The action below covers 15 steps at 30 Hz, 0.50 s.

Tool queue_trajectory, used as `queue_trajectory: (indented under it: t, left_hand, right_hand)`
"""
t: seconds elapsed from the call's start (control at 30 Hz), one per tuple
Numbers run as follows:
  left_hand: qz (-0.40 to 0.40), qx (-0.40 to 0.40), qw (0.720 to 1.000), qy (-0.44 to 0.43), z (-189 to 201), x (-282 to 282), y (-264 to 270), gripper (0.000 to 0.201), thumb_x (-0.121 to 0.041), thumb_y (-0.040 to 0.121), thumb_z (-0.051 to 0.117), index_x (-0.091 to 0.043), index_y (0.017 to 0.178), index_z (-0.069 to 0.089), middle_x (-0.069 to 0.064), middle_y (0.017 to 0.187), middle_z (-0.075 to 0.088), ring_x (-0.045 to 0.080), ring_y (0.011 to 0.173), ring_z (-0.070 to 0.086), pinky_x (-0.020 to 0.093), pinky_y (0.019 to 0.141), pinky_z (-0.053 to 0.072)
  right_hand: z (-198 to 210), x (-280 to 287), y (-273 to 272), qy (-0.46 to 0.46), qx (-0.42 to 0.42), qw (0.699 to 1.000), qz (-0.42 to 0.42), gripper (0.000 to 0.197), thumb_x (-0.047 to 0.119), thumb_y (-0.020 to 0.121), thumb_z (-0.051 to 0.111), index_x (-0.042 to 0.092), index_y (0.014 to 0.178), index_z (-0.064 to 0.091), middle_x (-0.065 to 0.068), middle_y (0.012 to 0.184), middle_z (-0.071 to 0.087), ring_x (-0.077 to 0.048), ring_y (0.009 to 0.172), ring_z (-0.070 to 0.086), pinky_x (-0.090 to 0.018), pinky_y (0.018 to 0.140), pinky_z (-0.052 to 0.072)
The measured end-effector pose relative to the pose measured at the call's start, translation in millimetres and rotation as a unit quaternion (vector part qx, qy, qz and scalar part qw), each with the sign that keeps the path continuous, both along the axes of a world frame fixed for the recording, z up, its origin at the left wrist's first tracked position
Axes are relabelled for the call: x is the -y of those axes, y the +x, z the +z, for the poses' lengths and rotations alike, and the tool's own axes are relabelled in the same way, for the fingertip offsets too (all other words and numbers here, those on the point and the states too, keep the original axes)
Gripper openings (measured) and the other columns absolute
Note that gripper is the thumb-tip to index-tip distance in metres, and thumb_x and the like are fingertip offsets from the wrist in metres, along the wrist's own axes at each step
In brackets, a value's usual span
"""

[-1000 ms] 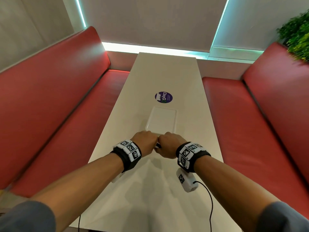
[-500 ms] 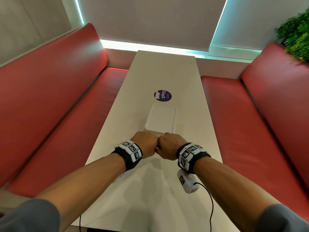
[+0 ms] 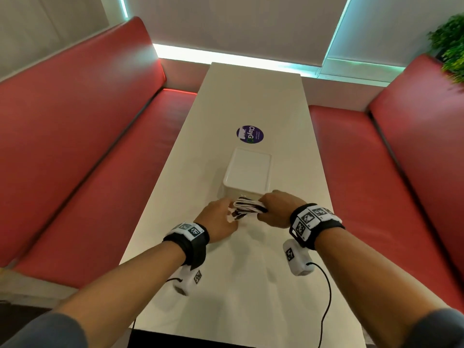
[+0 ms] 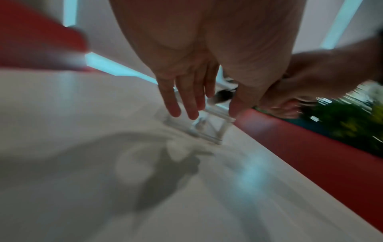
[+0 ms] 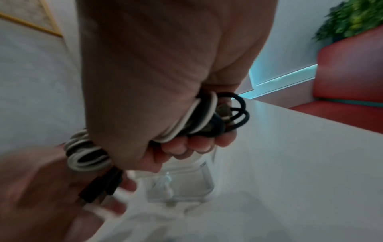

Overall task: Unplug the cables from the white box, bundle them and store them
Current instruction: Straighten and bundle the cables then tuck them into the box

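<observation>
The white lidded box [image 3: 247, 172] stands mid-table, seen blurred in the wrist views [image 4: 209, 129] [image 5: 182, 183]. Just in front of it my right hand [image 3: 266, 209] [image 5: 196, 145] grips a coiled bundle of white and black cables [image 3: 248, 206] [image 5: 199, 117]. The bundle's black plugs [image 5: 99, 186] hang out on its left side. My left hand [image 3: 229, 210] [image 4: 207, 113] is beside the bundle's left end, fingers [image 4: 172, 104] straight and holding nothing. Whether it touches the plugs is hidden by blur.
The long white table [image 3: 251, 285] carries a round purple sticker [image 3: 250, 134] beyond the box. Red padded benches [image 3: 100, 146] [image 3: 376, 172] run along both sides. A green plant [image 3: 449, 43] stands at the far right. Thin black camera leads [image 3: 326, 285] trail from my wrists.
Both fists were pressed together before the box. Now the left hand has opened and drawn back to the left, and the right hand alone holds the bundle, now visible.
</observation>
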<state>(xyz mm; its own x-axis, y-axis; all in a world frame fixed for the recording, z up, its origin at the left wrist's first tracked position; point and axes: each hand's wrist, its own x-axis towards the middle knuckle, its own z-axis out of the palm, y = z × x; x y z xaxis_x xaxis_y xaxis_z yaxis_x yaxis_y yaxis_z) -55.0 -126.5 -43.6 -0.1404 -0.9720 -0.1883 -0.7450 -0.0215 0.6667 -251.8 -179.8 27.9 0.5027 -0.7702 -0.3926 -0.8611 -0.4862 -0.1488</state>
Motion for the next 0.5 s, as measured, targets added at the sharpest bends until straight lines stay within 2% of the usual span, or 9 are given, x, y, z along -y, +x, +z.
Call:
queue_trajectory:
  t: [0.13, 0.23, 0.3, 0.4, 0.5]
  left_hand:
    - [0.093, -0.034, 0.992, 0.077, -21.8, 2.0, 12.5, 0.022, -0.036, 0.089, 0.065, -0.021, 0.106, 0.065, -0.003, 0.099, 0.068, 0.017, 0.089, 0.065, 0.026, 0.080, 0.050]
    - [0.170, -0.094, 0.973, 0.126, -30.5, 15.7, -0.9, 0.021, -0.035, 0.091, 0.057, -0.018, 0.094, 0.069, 0.008, 0.090, 0.073, 0.031, 0.088, 0.070, 0.035, 0.080, 0.058]
    - [0.216, -0.138, 0.954, 0.157, -34.4, 25.6, -12.6, 0.027, -0.040, 0.087, 0.058, -0.015, 0.086, 0.069, 0.011, 0.083, 0.073, 0.036, 0.082, 0.071, 0.041, 0.073, 0.060]
    - [0.274, -0.228, 0.913, 0.197, -35.7, 35.9, -29.7, 0.037, -0.043, 0.088, 0.064, -0.007, 0.088, 0.068, 0.009, 0.077, 0.071, 0.027, 0.062, 0.066, 0.033, 0.053, 0.052]
    - [0.330, -0.308, 0.862, 0.230, -35.5, 40.1, -42.8, 0.032, -0.037, 0.092, 0.064, -0.006, 0.086, 0.067, 0.007, 0.079, 0.070, 0.021, 0.059, 0.063, 0.028, 0.049, 0.047]
  right_hand:
    - [12.7, 15.0, -12.9, -0.009, 0.065, 0.996, -0.055, 0.025, 0.033, 0.088, 0.057, 0.026, 0.065, 0.049, 0.002, 0.065, 0.057, -0.022, 0.062, 0.057, -0.028, 0.051, 0.036]
    - [19.2, 20.8, 0.2, -0.033, 0.134, 0.988, -0.066, 0.016, 0.031, 0.089, 0.058, 0.022, 0.076, 0.058, 0.000, 0.070, 0.063, -0.024, 0.068, 0.060, -0.030, 0.056, 0.043]
    - [21.9, 25.0, 12.0, -0.055, 0.169, 0.982, -0.070, 0.016, 0.032, 0.090, 0.057, 0.018, 0.085, 0.064, -0.001, 0.073, 0.065, -0.024, 0.068, 0.061, -0.031, 0.059, 0.046]
    - [22.0, 32.5, 28.3, -0.059, 0.183, 0.978, -0.080, 0.017, 0.034, 0.090, 0.056, 0.020, 0.089, 0.065, 0.000, 0.075, 0.065, -0.022, 0.067, 0.061, -0.031, 0.059, 0.047]
    - [14.6, 38.4, 35.8, -0.037, 0.160, 0.981, -0.101, 0.018, 0.034, 0.088, 0.056, 0.020, 0.093, 0.066, 0.000, 0.076, 0.066, -0.021, 0.068, 0.063, -0.033, 0.063, 0.054]
